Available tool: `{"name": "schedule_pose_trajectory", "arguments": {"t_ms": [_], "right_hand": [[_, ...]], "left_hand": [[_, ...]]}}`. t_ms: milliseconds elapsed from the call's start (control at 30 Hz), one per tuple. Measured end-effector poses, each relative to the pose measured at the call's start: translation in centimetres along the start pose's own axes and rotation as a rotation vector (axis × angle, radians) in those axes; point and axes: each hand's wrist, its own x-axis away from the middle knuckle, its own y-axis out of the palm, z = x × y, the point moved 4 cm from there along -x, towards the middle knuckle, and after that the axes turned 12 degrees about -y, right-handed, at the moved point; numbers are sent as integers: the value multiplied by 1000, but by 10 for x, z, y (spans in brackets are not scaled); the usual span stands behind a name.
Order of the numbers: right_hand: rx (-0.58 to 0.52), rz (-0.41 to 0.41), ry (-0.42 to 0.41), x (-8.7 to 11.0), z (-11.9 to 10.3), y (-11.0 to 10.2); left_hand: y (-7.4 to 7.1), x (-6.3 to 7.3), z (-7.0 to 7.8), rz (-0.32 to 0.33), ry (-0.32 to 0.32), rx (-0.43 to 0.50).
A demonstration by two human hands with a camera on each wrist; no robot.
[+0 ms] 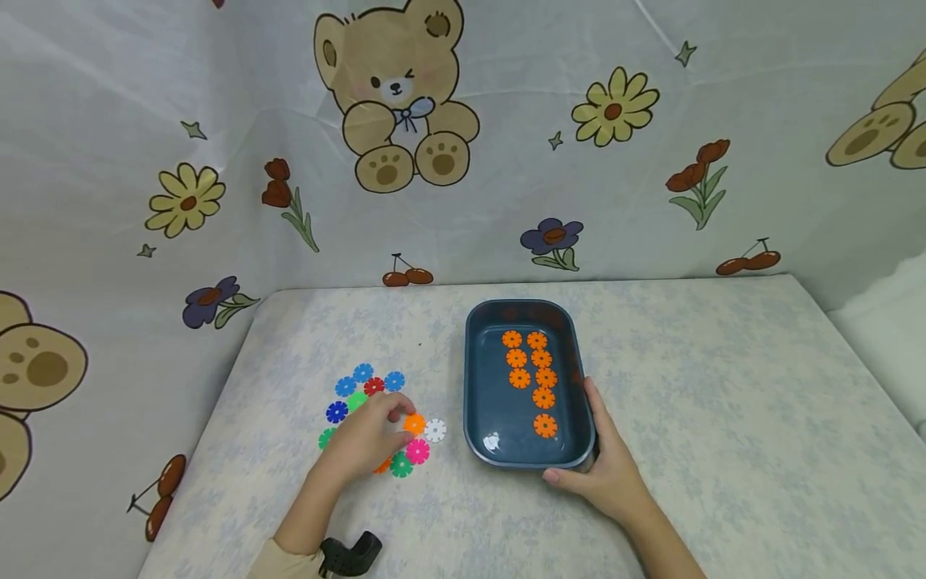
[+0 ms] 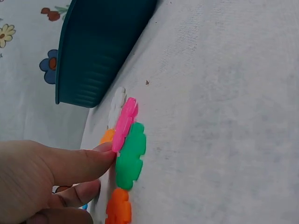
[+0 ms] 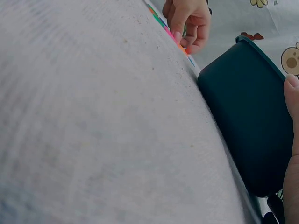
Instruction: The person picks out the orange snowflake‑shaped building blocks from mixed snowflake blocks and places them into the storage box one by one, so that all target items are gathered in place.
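Note:
My left hand (image 1: 365, 434) is over a group of small notched plastic discs, thumb and index finger pinching the edges of an orange disc (image 1: 415, 424). Around it lie a white disc (image 1: 436, 430), a pink disc (image 1: 417, 451) and a green disc (image 1: 401, 464). In the left wrist view the thumb partly hides the orange disc (image 2: 107, 136). My right hand (image 1: 604, 474) grips a dark blue-green tray (image 1: 492, 434) at its near right corner, thumb by the near rim. Several orange discs (image 1: 542, 358) lie inside the tray in two columns.
More discs lie beyond and under the left hand, among them a red disc (image 1: 374, 386) and a dark blue disc (image 1: 337, 412); some are partly hidden. A black strap mount (image 1: 351, 555) sits by the left wrist. A printed cloth (image 1: 492, 233) hangs behind the table (image 1: 723, 386).

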Motion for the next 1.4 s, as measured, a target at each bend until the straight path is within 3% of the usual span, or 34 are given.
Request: {"name": "schedule_pose_trajectory", "arguments": {"t_ms": [400, 567, 700, 867, 1000, 1100, 1300, 1400], "right_hand": [[5, -5, 12, 0, 0, 0], [17, -8, 14, 1, 0, 1], [15, -10, 11, 1, -1, 0], [12, -11, 14, 0, -2, -1], [16, -9, 17, 0, -2, -1], [18, -9, 14, 0, -1, 0], [12, -18, 13, 1, 0, 0], [11, -22, 17, 1, -1, 0]], "left_hand": [[5, 2, -2, 17, 27, 77], [4, 5, 2, -43, -21, 269], [-2, 6, 20, -73, -7, 420], [-9, 10, 61, -94, 66, 471], [-3, 10, 96, -119, 126, 405], [7, 7, 117, -109, 158, 304], [29, 0, 146, 90, 279, -41], [39, -4, 153, 145, 320, -185]]}}
